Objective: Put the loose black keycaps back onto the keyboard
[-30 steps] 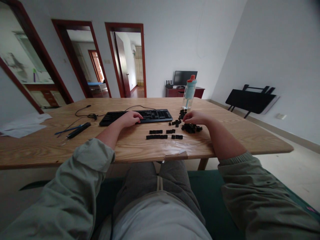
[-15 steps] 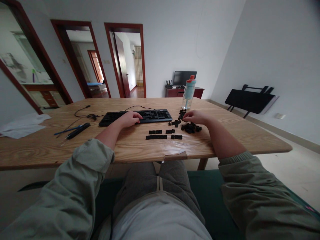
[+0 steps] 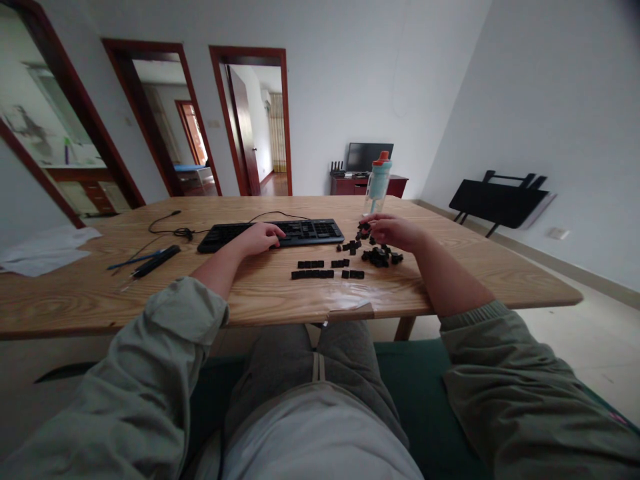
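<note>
Keyboard [image 3: 317, 231], on the table [image 3: 250, 293], is partly hidden by the left hand [image 3: 257, 239], its fingers bent; any pinch cannot be told. In front of the keyboard, keycaps [image 3: 313, 274] are lined up in short rows; right of it, a heap [image 3: 379, 257] is left unsorted, and scattered caps [image 3: 363, 230] are partly screened by the right hand [image 3: 397, 233], fingers curled, grip unclear.
</note>
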The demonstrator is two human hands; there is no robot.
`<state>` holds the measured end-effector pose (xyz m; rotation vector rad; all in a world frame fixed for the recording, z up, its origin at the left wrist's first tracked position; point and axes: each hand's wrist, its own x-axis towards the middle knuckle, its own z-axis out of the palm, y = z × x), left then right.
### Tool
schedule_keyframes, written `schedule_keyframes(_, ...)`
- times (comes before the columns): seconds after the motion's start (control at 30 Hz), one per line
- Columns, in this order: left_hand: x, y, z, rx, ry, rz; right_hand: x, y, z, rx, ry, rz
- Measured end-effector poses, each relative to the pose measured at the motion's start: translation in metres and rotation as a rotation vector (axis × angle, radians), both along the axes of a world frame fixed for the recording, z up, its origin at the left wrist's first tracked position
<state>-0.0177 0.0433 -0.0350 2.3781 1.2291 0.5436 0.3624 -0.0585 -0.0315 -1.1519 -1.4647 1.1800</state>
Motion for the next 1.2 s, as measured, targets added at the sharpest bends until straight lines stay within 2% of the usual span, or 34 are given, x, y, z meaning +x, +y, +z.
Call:
schedule_keyframes(0.3, -0.002, 0.006, -0.004, -0.011, 0.005, -0.003, 0.000, 0.001, 0.002, -0.062, 0.019, 0.047)
schedule_keyframes(0.47, -0.001, 0.007, -0.004, -0.002, -0.005, -0.013, 0.001, 0.004, -0.003, -0.020, -0.045, -0.017)
schedule_keyframes(0.63, -0.001, 0.005, -0.003, -0.006, -0.009, -0.013, -0.002, 0.005, -0.006, 0.077, -0.356, -0.145)
schedule_keyframes(0.8, 0.000, 0.002, -0.001, 0.009, -0.005, -0.012, -0.002, 0.004, -0.005, 0.097, -0.630, -0.100)
schedule_keyframes(0.97, 0.000, 0.003, -0.001, 0.003, 0.006, 0.001, 0.005, 0.007, -0.006, 0.072, -0.772, -0.105)
schedule_keyframes(1.2, -0.001, 0.004, -0.002, -0.006, 0.002, -0.003, 0.009, 0.015, -0.014, 0.082, -0.827, -0.073)
